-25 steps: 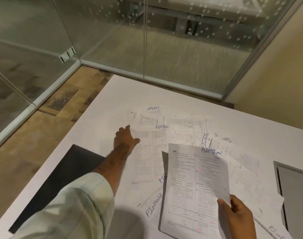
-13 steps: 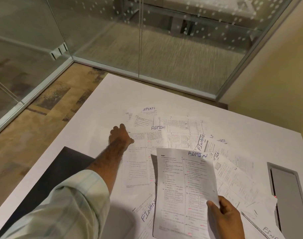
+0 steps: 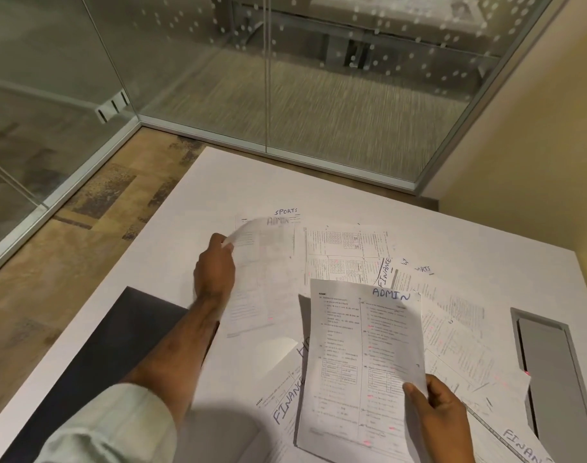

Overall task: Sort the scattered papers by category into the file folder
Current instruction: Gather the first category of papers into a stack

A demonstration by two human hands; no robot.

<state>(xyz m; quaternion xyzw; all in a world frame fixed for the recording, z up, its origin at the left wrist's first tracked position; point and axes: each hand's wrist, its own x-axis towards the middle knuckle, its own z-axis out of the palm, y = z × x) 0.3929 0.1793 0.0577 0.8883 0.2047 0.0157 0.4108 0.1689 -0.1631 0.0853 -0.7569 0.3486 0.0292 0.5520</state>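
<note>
White sheets are lying all over the table [image 3: 252, 175]. Compared with half a second back, the left hand [image 3: 215, 272] isn't resting flat on the second ADMIN page [image 3: 265, 279] anymore. It's now pinching that page's far-left corner and peeling it up. That page is sitting up and left of the held ADMIN sheet [image 3: 362, 355], which the right hand [image 3: 442, 419] is still gripping by its near-right corner, thumb on top.

Hard-to-read bits: the lifted page is smearing with motion, so its heading is barely showing. One sheet is hiding under the held sheet's left edge with only a letter or so peeking out. A FINANCE page [image 3: 285, 406] is poking out lower left of the held sheet.

The black file folder [image 3: 118, 355] is lying well left of the held sheet, partly under the left forearm and running off the bottom of the frame. Bare tabletop is stretching beyond the held sheet, past the SPORTS page [image 3: 287, 212]. A grey hatch [image 3: 549, 372] is sitting to the held sheet's right.
</note>
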